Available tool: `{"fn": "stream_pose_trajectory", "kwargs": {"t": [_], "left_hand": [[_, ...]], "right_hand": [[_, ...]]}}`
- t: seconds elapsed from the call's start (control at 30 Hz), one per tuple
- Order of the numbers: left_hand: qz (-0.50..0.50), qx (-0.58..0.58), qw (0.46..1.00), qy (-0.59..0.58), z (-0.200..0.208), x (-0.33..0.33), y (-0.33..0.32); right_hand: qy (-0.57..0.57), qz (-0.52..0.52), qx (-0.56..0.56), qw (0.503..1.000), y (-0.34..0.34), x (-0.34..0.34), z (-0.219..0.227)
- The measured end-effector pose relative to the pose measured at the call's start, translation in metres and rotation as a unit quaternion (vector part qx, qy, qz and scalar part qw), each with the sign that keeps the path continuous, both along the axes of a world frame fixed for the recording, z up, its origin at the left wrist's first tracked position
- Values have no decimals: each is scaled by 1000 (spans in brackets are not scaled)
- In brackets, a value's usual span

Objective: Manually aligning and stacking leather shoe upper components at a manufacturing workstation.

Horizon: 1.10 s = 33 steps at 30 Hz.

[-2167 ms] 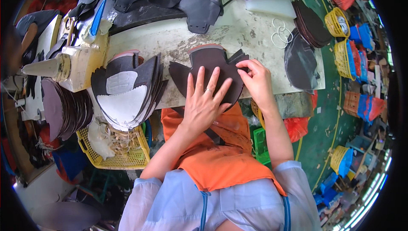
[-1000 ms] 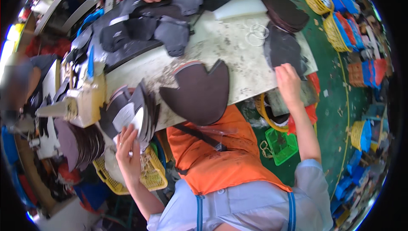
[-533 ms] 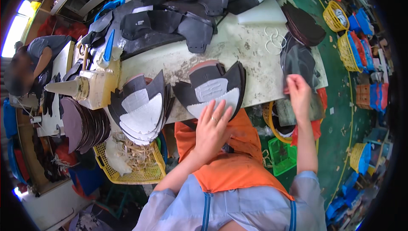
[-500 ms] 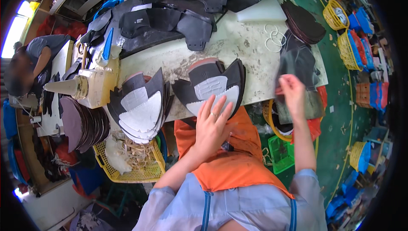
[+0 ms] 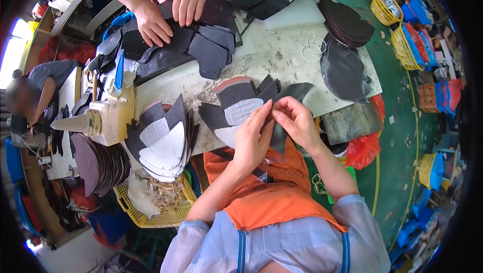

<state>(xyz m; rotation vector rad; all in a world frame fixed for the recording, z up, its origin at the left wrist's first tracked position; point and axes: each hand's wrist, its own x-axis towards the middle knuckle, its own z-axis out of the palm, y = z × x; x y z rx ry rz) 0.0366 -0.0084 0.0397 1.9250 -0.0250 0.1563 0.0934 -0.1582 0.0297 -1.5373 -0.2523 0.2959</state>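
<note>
My right hand (image 5: pixel 298 122) pinches a thin black cut piece of shoe material (image 5: pixel 300 91), whose smooth tip shows beyond the fingers. Close beside it, my left hand (image 5: pixel 249 142) has its fingertips closed at the same piece's edge, partly over the near stack of black shoe-upper pieces (image 5: pixel 242 108). That stack carries a white patch and a pale lower layer. To its left lies a similar stack (image 5: pixel 163 145) with white pieces on top. A pile of dark pieces (image 5: pixel 344 69) rests on the table's right end.
Across the white table (image 5: pixel 251 52), a person's hands (image 5: pixel 156 24) rest on black sheet pieces. A cream glue container (image 5: pixel 113 107) stands left, near stacked maroon pieces (image 5: pixel 100 160). Below is a yellow basket (image 5: pixel 171 217); white rings (image 5: pixel 313 46) lie at the right.
My right hand has come left from the dark pile with a black piece and met my left hand over the near stack. The other person's hands have moved onto the black sheets.
</note>
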Motion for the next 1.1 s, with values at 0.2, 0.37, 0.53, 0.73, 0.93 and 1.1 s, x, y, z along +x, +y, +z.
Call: {"fn": "stream_pose_trajectory", "kwargs": {"t": [0.2,0.37,0.53,0.73,0.93,1.1], "left_hand": [[-8,44,994,-96,5,5,7],[19,11,1000,-20,12,11,20],[33,-236,959,156,4,14,32],[72,-222,969,85,3,6,14],[83,-52,995,12,5,-12,4],[174,-176,969,25,-17,9,28]], "right_hand": [[92,50,35,994,-4,8,6],[35,77,-42,996,-5,-2,23],[-12,35,-37,999,2,-11,27],[-80,21,-27,996,6,-16,17],[-150,-2,-116,982,19,-17,22],[-278,-29,-184,942,10,-35,7]]}}
